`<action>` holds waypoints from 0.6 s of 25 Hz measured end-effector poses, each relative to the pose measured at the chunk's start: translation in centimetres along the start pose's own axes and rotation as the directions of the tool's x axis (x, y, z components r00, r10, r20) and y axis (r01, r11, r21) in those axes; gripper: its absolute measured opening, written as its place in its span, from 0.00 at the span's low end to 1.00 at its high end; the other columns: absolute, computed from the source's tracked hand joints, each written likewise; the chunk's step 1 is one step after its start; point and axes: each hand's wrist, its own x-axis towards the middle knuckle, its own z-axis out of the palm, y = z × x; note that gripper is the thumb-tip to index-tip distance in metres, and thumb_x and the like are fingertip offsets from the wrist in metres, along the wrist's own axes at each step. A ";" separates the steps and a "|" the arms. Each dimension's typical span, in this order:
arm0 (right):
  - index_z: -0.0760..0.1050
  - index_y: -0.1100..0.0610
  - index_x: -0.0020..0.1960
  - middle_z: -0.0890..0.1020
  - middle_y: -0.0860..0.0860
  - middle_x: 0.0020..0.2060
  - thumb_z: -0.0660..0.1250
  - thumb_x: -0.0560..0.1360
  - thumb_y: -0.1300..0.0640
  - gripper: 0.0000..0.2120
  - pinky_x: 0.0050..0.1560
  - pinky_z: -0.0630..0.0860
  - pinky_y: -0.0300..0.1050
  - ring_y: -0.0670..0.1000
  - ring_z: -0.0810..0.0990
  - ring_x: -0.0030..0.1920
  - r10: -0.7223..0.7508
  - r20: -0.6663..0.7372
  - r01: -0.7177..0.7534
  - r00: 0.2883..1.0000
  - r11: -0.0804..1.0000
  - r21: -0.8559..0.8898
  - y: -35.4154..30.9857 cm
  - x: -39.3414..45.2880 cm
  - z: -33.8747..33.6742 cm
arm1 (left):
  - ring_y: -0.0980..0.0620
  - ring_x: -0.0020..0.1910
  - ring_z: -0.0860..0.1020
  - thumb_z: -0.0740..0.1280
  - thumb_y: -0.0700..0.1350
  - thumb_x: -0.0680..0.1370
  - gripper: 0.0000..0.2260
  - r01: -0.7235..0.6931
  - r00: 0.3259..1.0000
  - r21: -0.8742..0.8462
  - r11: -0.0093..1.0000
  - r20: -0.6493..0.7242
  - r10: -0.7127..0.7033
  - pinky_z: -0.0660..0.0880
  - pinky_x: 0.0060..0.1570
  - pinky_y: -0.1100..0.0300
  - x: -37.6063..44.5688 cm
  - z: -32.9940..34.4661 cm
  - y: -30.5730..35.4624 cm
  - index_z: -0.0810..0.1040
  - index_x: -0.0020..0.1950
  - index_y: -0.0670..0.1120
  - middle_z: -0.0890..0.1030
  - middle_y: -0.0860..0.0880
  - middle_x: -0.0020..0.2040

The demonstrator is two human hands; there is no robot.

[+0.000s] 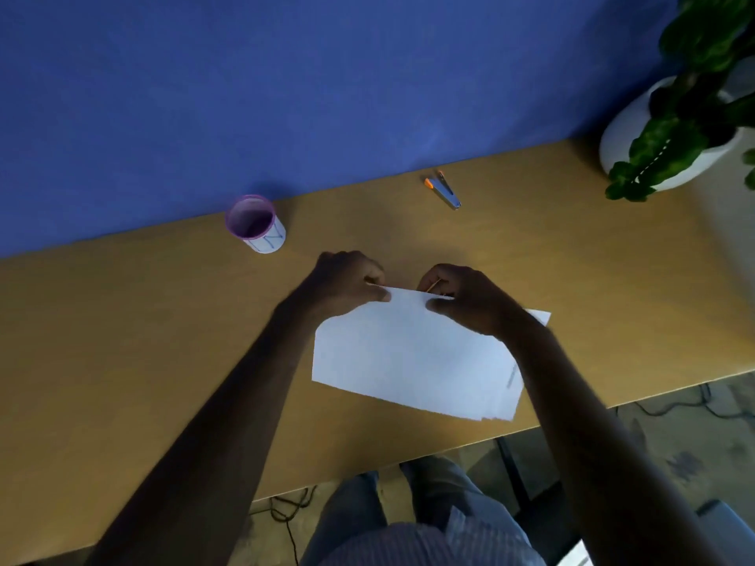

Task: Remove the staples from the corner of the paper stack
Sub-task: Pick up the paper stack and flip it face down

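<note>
A white paper stack [408, 357] lies on the wooden desk [163, 320], its far edge lifted. My left hand [347, 283] pinches that far edge at its left end. My right hand [465, 298] grips the same edge a little to the right, thumb on top of the sheets. A thin light-coloured stick or pin [433, 286] pokes out between the right fingers. The staples themselves are too small to see. An orange-and-silver staple remover [443, 191] lies apart on the desk, beyond both hands.
A purple-rimmed white cup [256, 224] stands at the back left by the blue wall [286, 83]. A white pot with a green plant [670, 128] sits at the far right corner. The desk's near edge runs just below the paper; cables lie on the floor.
</note>
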 end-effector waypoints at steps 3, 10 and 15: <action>0.79 0.49 0.58 0.86 0.47 0.58 0.71 0.78 0.60 0.10 0.61 0.82 0.51 0.50 0.84 0.60 -0.063 -0.059 0.055 0.996 0.992 -0.115 2.4 2.6 0.8 | 0.50 0.33 0.77 0.75 0.48 0.77 0.13 0.141 0.987 -0.187 0.972 0.105 -0.123 0.68 0.36 0.58 2.7 2.9 -1.5 0.80 0.36 0.42 0.79 0.45 0.32; 0.80 0.57 0.61 0.84 0.53 0.59 0.72 0.77 0.63 0.13 0.63 0.79 0.47 0.54 0.81 0.60 -0.178 -0.524 0.149 0.833 0.984 -0.097 7.3 8.8 3.8 | 0.64 0.23 0.71 0.75 0.49 0.76 0.13 0.282 0.959 -0.254 0.925 0.070 -0.273 0.67 0.30 0.64 7.5 7.8 -7.4 0.79 0.32 0.50 0.75 0.60 0.23; 0.73 0.57 0.70 0.76 0.55 0.66 0.73 0.77 0.63 0.22 0.54 0.79 0.43 0.49 0.78 0.55 0.129 -0.703 0.118 0.700 0.949 0.292 9.2 14.9 2.1 | 0.65 0.26 0.71 0.78 0.52 0.75 0.12 0.302 0.951 -0.349 0.887 0.176 -0.254 0.67 0.31 0.67 10.1 8.5 -10.0 0.83 0.32 0.53 0.74 0.61 0.25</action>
